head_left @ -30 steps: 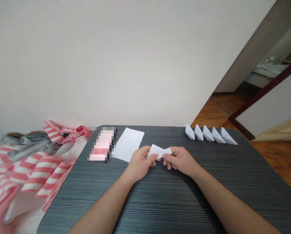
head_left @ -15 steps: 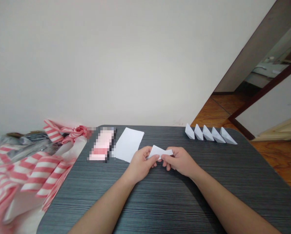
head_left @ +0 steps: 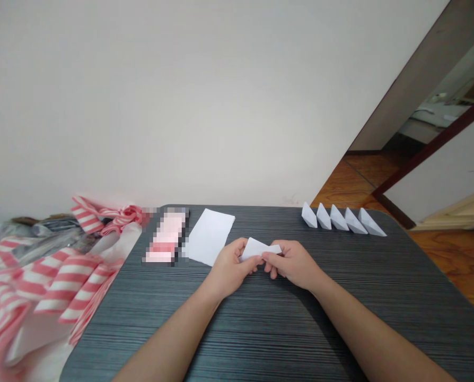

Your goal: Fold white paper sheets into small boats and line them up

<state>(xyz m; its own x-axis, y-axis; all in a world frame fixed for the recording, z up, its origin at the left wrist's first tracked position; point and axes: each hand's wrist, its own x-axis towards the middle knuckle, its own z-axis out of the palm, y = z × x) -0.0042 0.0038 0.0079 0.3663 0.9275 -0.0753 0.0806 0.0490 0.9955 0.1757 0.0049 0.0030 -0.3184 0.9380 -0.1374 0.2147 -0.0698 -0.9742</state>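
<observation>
Centrally in the head view, a folded paper piece (head_left: 256,247) is held above the near-middle of the dark table (head_left: 237,331), between the left hand (head_left: 229,269) and the right hand (head_left: 297,265). Both hands are closed in a narrow pinch on its lower part, almost meeting at the middle; its upper edge, peaked toward the left and dipped toward the right, stands free. Any layers behind the hands cannot be seen. The piece should handle as very light, dry and hardly slippery: fairly stiff along doubled creases, springy where folded, yet easily bent or torn at single edges and points. The best hold is probably a light pinch on the thicker lower folds, one hand to each side, sparing the peak. Beyond the left hand lies flat white paper (head_left: 209,237); farther off, to the right, stands a row of five folded paper shapes (head_left: 339,218), near the table's far edge.
</observation>
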